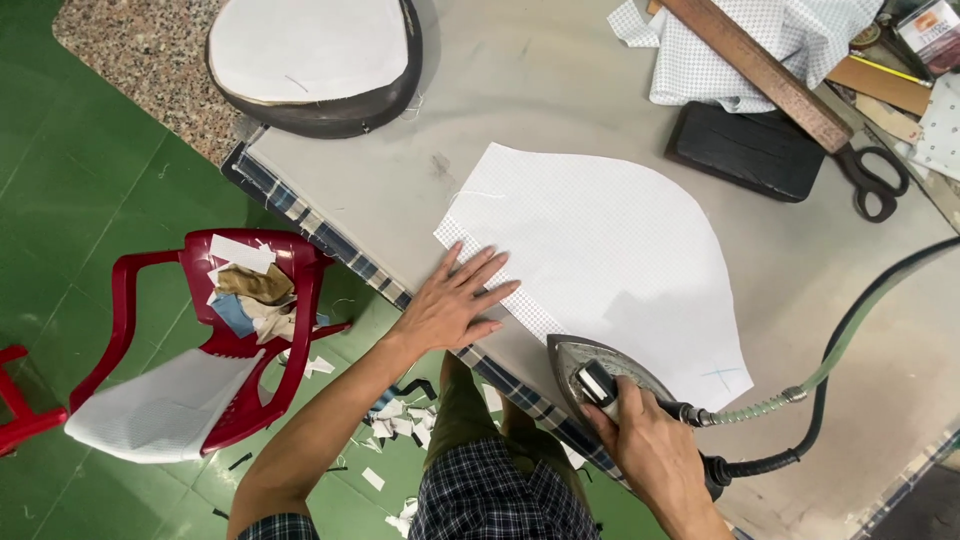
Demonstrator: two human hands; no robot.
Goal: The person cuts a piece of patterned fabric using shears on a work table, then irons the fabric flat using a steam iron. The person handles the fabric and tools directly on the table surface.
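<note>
A white curved paper pattern [620, 250] lies over a small-checked fabric piece [525, 312] on the grey padded table [520, 90]. My left hand [455, 300] rests flat with fingers spread on the near left edge of the fabric and pattern. My right hand [650, 450] grips the handle of a steam iron [600, 375], whose metal body sits at the table's near edge, just below the pattern. A green hose and black cable [840, 350] run from the iron off to the right.
A dark padded pressing form with a white top [315, 60] sits at the far left. A black block [750, 150], scissors [875, 180], a wooden ruler [760, 70] and checked cloth [740, 50] lie far right. A red plastic chair [230, 340] with scraps stands on the green floor.
</note>
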